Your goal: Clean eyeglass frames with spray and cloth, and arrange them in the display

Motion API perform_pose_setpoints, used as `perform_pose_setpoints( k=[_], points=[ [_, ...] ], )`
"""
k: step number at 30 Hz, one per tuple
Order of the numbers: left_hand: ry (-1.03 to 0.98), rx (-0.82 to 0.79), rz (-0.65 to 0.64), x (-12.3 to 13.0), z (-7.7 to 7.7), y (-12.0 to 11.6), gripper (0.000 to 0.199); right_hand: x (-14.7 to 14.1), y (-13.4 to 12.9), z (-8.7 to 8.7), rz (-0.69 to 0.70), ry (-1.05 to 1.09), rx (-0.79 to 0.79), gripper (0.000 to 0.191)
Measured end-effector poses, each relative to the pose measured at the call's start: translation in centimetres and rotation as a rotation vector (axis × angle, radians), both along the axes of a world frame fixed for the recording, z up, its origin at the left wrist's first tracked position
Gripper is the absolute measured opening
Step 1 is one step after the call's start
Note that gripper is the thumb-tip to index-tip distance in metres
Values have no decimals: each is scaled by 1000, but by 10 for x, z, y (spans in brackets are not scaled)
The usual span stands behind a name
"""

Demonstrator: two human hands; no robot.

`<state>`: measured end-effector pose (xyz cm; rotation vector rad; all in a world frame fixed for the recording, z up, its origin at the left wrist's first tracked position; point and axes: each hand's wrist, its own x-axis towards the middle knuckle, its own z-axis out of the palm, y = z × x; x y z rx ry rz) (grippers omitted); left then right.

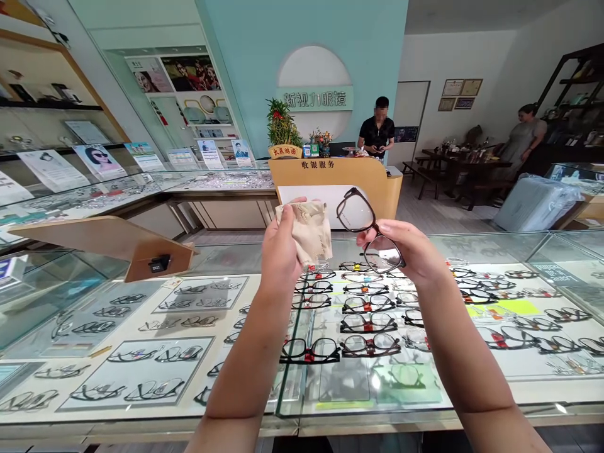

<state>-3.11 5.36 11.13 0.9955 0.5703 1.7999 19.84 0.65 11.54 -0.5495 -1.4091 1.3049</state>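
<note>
My left hand (282, 242) is closed on a beige cleaning cloth (310, 231), thumb lying over its front. A pair of dark-framed eyeglasses (357, 231) is pinched near the bridge by my right hand (409, 245). The glasses hang tilted, one lens up to the left and the other lower down. Cloth and glasses are apart, both raised above the glass display counter (309, 384). Below them, rows of black-framed glasses (369, 323) stand on the counter, several with red tags at the bridge.
More glasses lie on trays (141, 371) inside the case at left. A slanted wooden board (108, 239) juts over the counter there. Across the aisle, one person (377, 129) stands behind a wooden cashier desk (387, 189); another (523, 138) stands at right near a wrapped box (538, 202).
</note>
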Motion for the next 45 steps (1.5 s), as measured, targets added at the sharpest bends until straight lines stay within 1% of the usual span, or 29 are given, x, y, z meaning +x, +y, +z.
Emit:
perform_pose_setpoints(
  k=[3, 6, 8, 10, 11, 13, 14, 15, 16, 17, 18, 22, 25, 27, 30, 32, 35, 37, 39, 41, 42, 45],
  points=[
    [10, 17, -40, -2, 2, -3, 44, 0, -1, 1, 3, -12, -17, 27],
    [68, 27, -39, -5, 2, -4, 40, 2, 0, 0, 13, -26, -23, 27],
    [145, 63, -40, -8, 2, -6, 35, 5, 1, 0, 30, -41, -9, 26],
    [280, 144, -26, -12, 3, -9, 34, 8, 1, 1, 37, -59, 10, 27],
    [378, 207, 6, -14, 4, -12, 35, 9, 0, 2, 32, -74, 21, 28],
    [613, 380, 140, -16, 5, -20, 41, 10, -3, 4, 18, -120, 27, 29],
    [734, 478, 225, -16, 6, -25, 51, 11, -5, 6, 13, -147, 22, 30],
    [841, 571, 303, -15, 8, -29, 66, 11, -8, 7, 10, -177, 16, 30],
    [930, 648, 361, -14, 8, -33, 80, 11, -10, 9, 9, -204, 13, 30],
    [999, 703, 395, -13, 9, -37, 87, 12, -12, 11, 12, -228, 17, 30],
    [1049, 739, 408, -12, 10, -40, 89, 12, -15, 12, 21, -247, 27, 29],
    [1118, 801, 413, -9, 11, -45, 75, 16, -20, 17, 53, -326, 72, 27],
    [1158, 823, 421, -10, 11, -47, 79, 20, -22, 19, 35, -385, 95, 28],
    [1182, 835, 452, -10, 12, -47, 80, 23, -22, 20, 29, -393, 111, 29],
    [1184, 864, 498, -9, 12, -47, 74, 26, -24, 21, 24, -398, 133, 30],
    [1163, 876, 498, -8, 11, -47, 71, 27, -27, 22, 2, -414, 164, 31],
    [1106, 860, 487, -7, 9, -47, 72, 27, -34, 22, -89, -475, 224, 39],
    [1061, 843, 501, -7, 8, -47, 74, 25, -40, 22, -191, -503, 278, 44],
    [1011, 812, 543, -7, 7, -47, 75, 23, -45, 22, -326, -498, 363, 41],
    [948, 751, 616, -8, 6, -48, 77, 21, -49, 22, -490, -477, 487, 35],
    [910, 714, 662, -8, 6, -48, 78, 19, -50, 21, -575, -471, 553, 38],
    [796, 634, 777, -8, 4, -48, 79, 15, -53, 19, -781, -500, 700, 62]
  ],
)
